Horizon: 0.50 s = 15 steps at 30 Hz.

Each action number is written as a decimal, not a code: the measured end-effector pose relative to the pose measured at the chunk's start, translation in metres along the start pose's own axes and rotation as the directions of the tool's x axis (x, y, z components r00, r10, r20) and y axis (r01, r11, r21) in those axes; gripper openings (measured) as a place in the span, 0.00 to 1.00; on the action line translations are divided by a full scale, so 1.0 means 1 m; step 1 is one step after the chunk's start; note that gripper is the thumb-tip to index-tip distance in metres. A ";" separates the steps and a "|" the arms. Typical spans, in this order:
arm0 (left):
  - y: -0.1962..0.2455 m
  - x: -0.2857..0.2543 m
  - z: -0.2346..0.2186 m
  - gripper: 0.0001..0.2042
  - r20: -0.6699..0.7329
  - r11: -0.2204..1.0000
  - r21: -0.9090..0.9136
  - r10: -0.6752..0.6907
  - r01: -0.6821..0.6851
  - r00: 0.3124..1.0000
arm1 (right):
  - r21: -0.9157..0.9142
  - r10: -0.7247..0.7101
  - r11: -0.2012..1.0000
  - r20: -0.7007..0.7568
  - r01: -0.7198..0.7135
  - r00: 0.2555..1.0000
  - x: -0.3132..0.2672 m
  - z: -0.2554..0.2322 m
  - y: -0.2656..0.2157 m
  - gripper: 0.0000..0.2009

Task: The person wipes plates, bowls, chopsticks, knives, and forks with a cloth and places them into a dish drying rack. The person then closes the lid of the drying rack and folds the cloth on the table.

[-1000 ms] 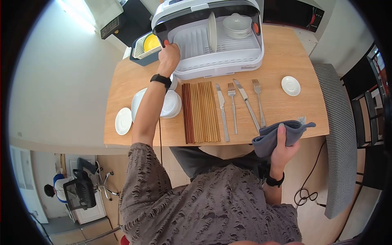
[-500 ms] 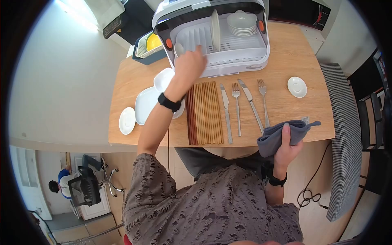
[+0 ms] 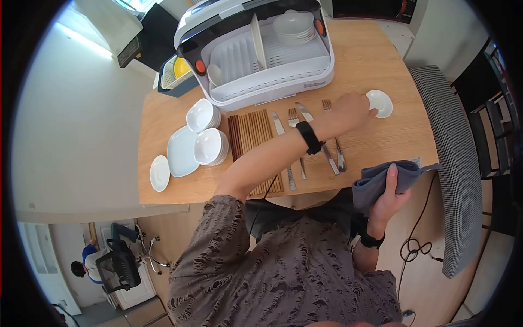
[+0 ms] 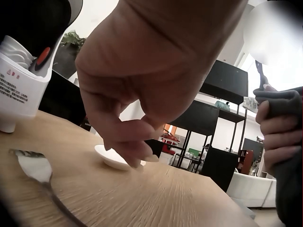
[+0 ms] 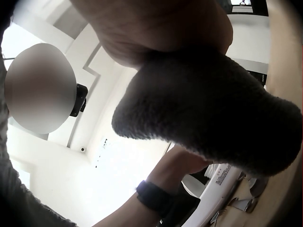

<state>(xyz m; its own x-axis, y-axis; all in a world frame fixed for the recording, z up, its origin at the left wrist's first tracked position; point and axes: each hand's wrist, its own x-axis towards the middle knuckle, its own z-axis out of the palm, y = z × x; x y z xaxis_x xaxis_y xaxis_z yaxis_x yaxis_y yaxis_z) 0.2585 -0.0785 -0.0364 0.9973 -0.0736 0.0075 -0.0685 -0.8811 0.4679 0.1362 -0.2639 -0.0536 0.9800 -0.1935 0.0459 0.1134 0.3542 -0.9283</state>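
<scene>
My left hand [image 3: 348,114] reaches across the table to the white saucer [image 3: 380,104] at the right, its fingertips right at the saucer's near left edge. In the left wrist view the loosely bent fingers [image 4: 125,137] overlap the saucer [image 4: 113,158], which lies flat on the wood. My right hand [image 3: 388,199] grips a folded grey cloth [image 3: 376,182] at the table's front edge, thumb on top. That cloth [image 5: 199,109] fills much of the right wrist view. Under the left forearm lie forks [image 3: 339,147], knives [image 3: 321,147] and a row of wooden chopsticks [image 3: 253,131].
At the back stands an open white dish cabinet [image 3: 272,82] with a plate [image 3: 257,41], stacked bowls [image 3: 294,27] and a white spoon [image 3: 214,75]. Stacked bowls [image 3: 208,147], a square plate [image 3: 182,152] and another saucer [image 3: 159,173] are at left. A bench [image 3: 447,163] borders the right.
My left hand has left the dish cabinet's left side, where the spoon now stands, and swung right across the cutlery to the saucer. My right hand keeps its hold on the cloth.
</scene>
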 end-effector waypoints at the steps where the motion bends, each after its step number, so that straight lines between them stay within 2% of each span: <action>1: 0.005 0.007 0.006 0.21 0.005 1.000 -0.002 0.007 -0.007 1.000 | -0.002 -0.003 1.000 -0.008 0.003 1.000 0.001 -0.002 -0.001 0.09; 4: 0.009 0.024 0.025 0.24 0.008 0.999 -0.018 0.028 -0.028 1.000 | -0.009 -0.013 1.000 -0.063 0.012 0.998 0.003 -0.007 -0.003 0.09; 6: 0.004 0.035 0.039 0.25 -0.064 0.999 -0.054 -0.012 0.008 0.998 | -0.013 -0.018 1.000 -0.056 0.017 0.998 0.006 -0.011 -0.005 0.09; 10: -0.004 0.049 0.052 0.24 -0.076 1.000 -0.026 -0.012 0.010 0.997 | -0.008 -0.028 1.000 -0.048 0.028 0.998 0.012 -0.017 -0.004 0.09; 12: -0.013 0.057 0.058 0.20 -0.062 0.986 -0.163 0.015 -0.024 0.998 | -0.009 -0.014 1.000 -0.066 0.014 0.998 0.013 -0.015 -0.006 0.09; 13: -0.015 0.060 0.056 0.20 -0.062 0.987 -0.161 0.012 -0.022 0.998 | -0.008 -0.012 1.000 -0.065 0.012 0.998 0.013 -0.014 -0.006 0.09; 15: -0.017 0.065 0.053 0.16 0.082 0.889 -0.442 -0.092 0.119 0.992 | 0.007 -0.022 1.000 -0.050 0.023 0.998 0.012 -0.013 -0.008 0.08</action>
<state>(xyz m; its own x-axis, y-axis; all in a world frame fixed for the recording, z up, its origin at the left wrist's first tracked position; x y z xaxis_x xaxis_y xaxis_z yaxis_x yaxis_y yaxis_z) 0.3228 -0.0935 -0.0907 0.9937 -0.0306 -0.1081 0.0697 -0.5861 0.8072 0.1452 -0.2808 -0.0500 0.9678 -0.2471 0.0480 0.1368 0.3561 -0.9244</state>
